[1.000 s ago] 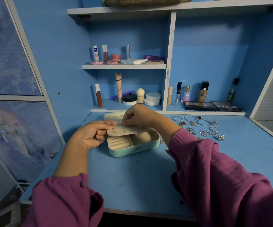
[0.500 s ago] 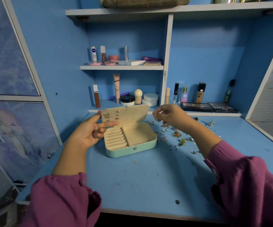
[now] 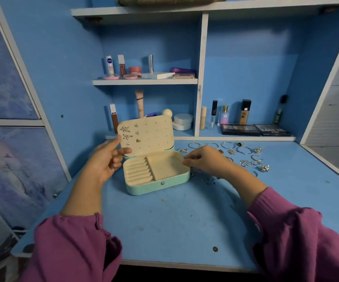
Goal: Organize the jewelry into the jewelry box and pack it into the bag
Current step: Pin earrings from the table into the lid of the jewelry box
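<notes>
- Jewelry box [image 3: 156,185] sits open just above the middle of the frame, on the blue desk [image 3: 174,220]. Mint green outside, cream inside.
- The earring panel [image 3: 146,135] stands up at the back of the box, tilted a bit away from the camera. A handful of studs [image 3: 126,132] are pinned on its left part, two of them flower shaped. The rest of it is just rows of little holes.
- Lower tray: ring rolls [image 3: 138,171] on the left, one plain compartment [image 3: 166,165] on the right, nothing visible in either.
- Left hand [image 3: 105,159] is at the panel's lower left corner, thumb on the panel's front near the bottom edge, fingers curled behind or beside it. Looks like a light pinch keeping the panel up.
- Right hand [image 3: 203,161] is at the box's right rim, fingers bunched narrow with the tips together over the edge. Can't tell if something tiny is pinched in there, too small to see.
- Loose jewelry [image 3: 244,155] is spread over the desk right of the box, toward the middle right of the frame: hoops, rings and sparkly bits. A few small pieces lie just below the right wrist.
- Bag [image 3: 170,1] is on the top shelf, upper middle, mostly cut off.
- Makeup [image 3: 244,117] lines the shelves behind the box, with palettes [image 3: 256,130] lying flat at the right.
- Magenta sleeves [image 3: 72,247] fill both lower corners.
</notes>
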Motion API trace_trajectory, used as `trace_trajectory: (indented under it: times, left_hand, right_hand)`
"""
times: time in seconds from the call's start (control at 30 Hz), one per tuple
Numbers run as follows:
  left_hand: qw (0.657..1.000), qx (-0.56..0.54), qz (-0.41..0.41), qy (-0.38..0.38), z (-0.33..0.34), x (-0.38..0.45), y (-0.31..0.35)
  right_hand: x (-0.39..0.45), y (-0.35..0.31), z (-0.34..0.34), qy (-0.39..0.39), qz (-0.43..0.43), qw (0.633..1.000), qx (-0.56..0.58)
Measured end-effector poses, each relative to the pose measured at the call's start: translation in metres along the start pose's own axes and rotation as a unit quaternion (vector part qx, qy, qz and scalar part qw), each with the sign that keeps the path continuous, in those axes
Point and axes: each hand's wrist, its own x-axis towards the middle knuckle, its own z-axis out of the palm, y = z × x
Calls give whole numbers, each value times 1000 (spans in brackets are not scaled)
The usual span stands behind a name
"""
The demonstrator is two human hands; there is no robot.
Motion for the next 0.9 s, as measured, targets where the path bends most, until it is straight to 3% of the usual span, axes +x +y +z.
trace_trajectory:
  times: [0.17, 0.4, 0.9]
  left_hand:
    - [989, 121, 63, 54, -1, 5, -8]
    - [982, 120, 125, 79, 11, 8, -15]
    - [982, 130, 110, 87, 4, 24, -23]
  right_hand:
    - [-1, 5, -4, -11, -9, 1000, 14]
    - [0, 9, -4, -18, -21, 999, 23]
    - [-16, 40, -51, -6, 5, 997, 72]
